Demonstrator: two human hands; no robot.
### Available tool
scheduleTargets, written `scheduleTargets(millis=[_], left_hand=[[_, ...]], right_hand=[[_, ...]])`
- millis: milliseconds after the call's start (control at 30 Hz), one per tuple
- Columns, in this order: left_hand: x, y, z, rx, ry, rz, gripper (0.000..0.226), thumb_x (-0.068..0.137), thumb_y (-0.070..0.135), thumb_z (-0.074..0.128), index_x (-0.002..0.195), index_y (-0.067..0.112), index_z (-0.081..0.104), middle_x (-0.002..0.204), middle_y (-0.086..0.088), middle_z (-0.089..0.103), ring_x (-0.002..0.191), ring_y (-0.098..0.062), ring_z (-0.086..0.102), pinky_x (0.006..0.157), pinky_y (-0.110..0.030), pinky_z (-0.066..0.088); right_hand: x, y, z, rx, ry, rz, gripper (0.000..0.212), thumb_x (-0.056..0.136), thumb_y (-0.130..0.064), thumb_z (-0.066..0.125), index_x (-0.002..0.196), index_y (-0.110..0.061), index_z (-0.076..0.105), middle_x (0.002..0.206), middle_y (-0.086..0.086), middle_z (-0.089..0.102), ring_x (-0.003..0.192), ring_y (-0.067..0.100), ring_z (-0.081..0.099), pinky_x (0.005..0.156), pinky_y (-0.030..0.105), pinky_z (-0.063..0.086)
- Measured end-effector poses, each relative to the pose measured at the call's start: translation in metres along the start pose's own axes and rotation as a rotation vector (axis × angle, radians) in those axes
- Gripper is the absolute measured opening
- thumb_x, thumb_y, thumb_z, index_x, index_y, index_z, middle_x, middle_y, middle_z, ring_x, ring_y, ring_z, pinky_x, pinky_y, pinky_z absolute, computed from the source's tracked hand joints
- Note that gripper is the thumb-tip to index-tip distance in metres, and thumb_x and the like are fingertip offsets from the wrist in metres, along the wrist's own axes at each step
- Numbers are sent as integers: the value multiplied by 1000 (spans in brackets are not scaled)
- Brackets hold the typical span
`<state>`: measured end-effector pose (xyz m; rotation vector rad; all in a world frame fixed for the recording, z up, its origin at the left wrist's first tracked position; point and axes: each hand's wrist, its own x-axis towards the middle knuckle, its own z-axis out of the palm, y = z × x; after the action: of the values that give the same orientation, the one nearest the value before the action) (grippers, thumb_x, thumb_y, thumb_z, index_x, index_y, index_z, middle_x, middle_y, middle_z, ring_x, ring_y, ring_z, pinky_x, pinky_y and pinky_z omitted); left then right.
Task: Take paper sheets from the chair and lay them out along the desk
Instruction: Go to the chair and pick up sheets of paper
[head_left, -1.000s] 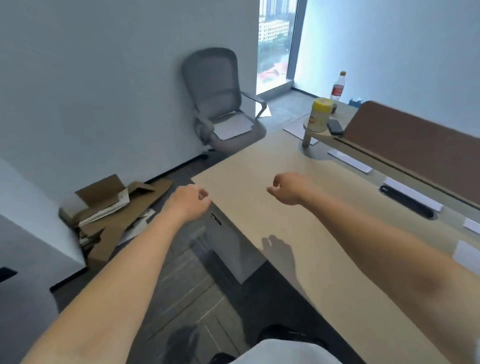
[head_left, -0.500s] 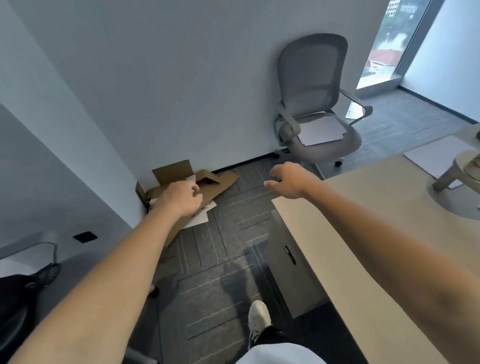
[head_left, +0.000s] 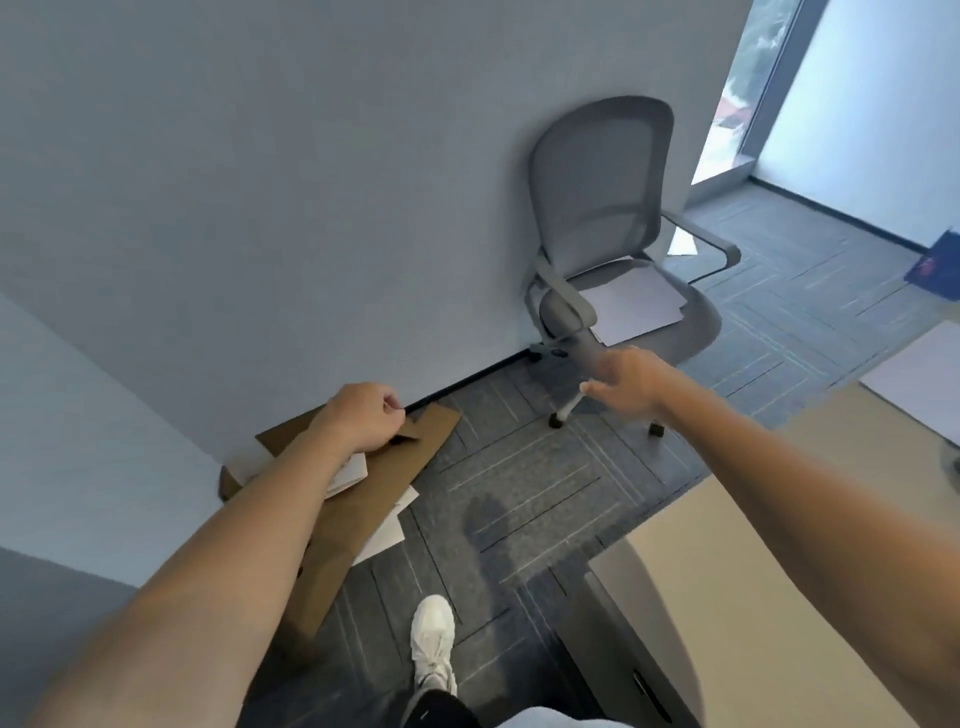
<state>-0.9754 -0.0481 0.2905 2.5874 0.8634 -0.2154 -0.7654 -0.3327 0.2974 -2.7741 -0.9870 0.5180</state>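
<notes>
Head view has swung toward the chair (head_left: 597, 182) since half a second ago: it now stands larger and closer to the middle of the picture, while the desk (head_left: 779, 571) has slid off to the lower right, behind the right fingers (head_left: 597, 387) and under that forearm. The right hand (head_left: 631, 387), loosely curled before, now reaches out with its fingers released and spread, blurred, holding nothing. The left hand (head_left: 363, 415) keeps its fingers clenched in a fist on nothing, as earlier. A white shoe (head_left: 432, 644) has stepped further forward on the floor, well behind both hands.

The paper sheets (head_left: 631, 306) lie flat on the chair seat, just beyond the right fingertips and apart from them. Their long axis runs across the seat from armrest to armrest, the right end angled slightly away toward the window (head_left: 737, 104). One short edge faces the armrest nearest the right fingers; one long edge faces the seat front. The stack is a little fanned, with a lower sheet showing past the upper one at the near corner.

Flattened cardboard (head_left: 374, 499) with some white paper lies on the floor against the wall, beneath and behind the left fingers (head_left: 389, 402). A single sheet (head_left: 914, 384) lies on the desk far to the right of the right fingers.
</notes>
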Motion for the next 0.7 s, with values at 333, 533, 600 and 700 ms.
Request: scheduleTargets(millis=[333,533,600,700], left_hand=[[210,53,-53,56,-127,369,30,96,30,50,120,20,65,120,-4,65,105,-22,60,88,-33,50],[292,123,-46,144,-259,587,31,98,29,52,124,18,63,121,-4,65,108,-23,60,93,-34,49],[323,145,-36,200,-306,643,30,98,30,53,123,18,65,120,-2,66,109,-21,60,94,-33,49],[378,182,-22,267,-322,685,29,96,31,54,121,21,65,119,0,66,108,-20,60,95,-33,49]], right_hand=[[89,-2,-48,118,95,355,54,97,-49,52,137,-13,52,135,9,59,124,26,53,102,38,43],[126,30,-55,207,117,522,50,98,-49,50,137,-18,52,135,6,59,121,25,55,95,34,43],[141,51,-52,241,110,566,50,99,-47,50,138,-18,52,135,6,58,122,25,55,98,35,42],[174,93,-50,286,106,634,51,98,-46,51,139,-16,51,138,7,57,124,26,53,102,38,43]])
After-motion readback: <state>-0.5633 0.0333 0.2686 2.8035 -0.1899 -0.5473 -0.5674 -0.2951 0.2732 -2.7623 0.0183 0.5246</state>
